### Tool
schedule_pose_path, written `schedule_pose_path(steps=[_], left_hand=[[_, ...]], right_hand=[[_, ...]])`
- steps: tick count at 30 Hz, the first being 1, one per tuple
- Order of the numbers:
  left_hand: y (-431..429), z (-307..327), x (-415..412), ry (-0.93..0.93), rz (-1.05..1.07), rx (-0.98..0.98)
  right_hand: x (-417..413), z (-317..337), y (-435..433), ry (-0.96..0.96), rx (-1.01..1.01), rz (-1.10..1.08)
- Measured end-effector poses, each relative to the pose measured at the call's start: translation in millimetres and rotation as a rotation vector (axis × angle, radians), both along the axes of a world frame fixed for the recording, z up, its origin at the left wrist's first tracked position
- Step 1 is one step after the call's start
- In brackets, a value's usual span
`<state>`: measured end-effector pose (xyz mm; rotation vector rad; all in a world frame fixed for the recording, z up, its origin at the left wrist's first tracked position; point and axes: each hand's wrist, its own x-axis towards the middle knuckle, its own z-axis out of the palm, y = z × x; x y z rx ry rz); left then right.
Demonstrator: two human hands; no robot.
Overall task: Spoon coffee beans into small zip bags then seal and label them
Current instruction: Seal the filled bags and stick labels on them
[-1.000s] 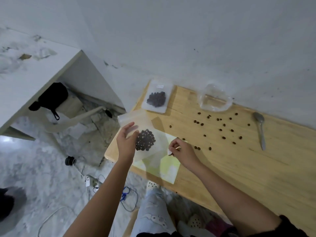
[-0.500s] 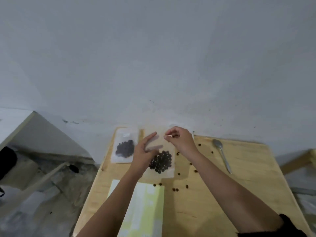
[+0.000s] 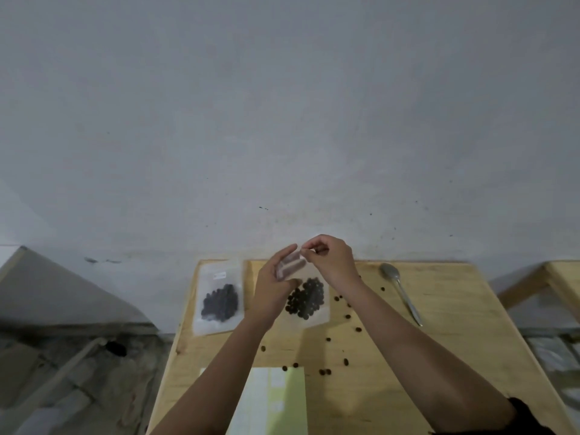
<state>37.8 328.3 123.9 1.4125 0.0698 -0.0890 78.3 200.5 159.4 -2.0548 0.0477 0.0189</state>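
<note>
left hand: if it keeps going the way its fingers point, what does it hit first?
Probably the right hand: the left hand points up and right toward it across the zip bag top. Depth unclear.

Dim, flat light; soft focus throughout (wide-angle bending at the edges), faint shadows, no glare.

A plain home corner: bare plastered wall (image 3: 282, 120), small wooden table (image 3: 455, 356) (marble-patterned floor (image 3: 47, 387) beside).

Two hands hold a zip bag of coffee beans over a wooden desk.

The left hand (image 3: 272, 288) grips the bag (image 3: 309, 301); the right hand (image 3: 331, 260) pinches its top edge. Another filled bag (image 3: 218, 298) lies left, a spoon (image 3: 400, 290) right, among loose beans (image 3: 326, 371).
</note>
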Motion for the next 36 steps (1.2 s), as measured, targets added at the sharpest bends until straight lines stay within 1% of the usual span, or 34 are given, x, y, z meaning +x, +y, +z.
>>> schedule_pose_path(steps=[8,18,23,24,29,32,36], left_hand=[[8.5,-1.2,1.6,-0.004,0.005,0.005],[11.4,4.4,-1.8,0.018,0.043,-0.028],[19.5,3.5,-9.7,0.030,0.060,-0.121],[20.8,5.0,-11.2,0.023,0.058,-0.134],[19.8,11.9,-11.1,0.039,0.126,-0.183],[20.9,15.6,-10.9,0.032,0.193,-0.138],[23.8,18.1,-12.2,0.037,0.265,-0.099]], right_hand=[[1.7,-0.1,14.6,0.020,-0.017,-0.007],[-1.1,2.2,23.4,-0.016,-0.045,-0.031],[-6.3,-4.5,17.7,-0.076,-0.155,-0.069],[-8.5,-3.0,16.3,-0.063,-0.133,-0.071],[-19.3,7.1,16.4,0.077,0.138,-0.067],[-22.6,6.9,19.7,0.088,0.189,-0.059],[-24.6,5.6,25.9,0.057,0.177,-0.037]])
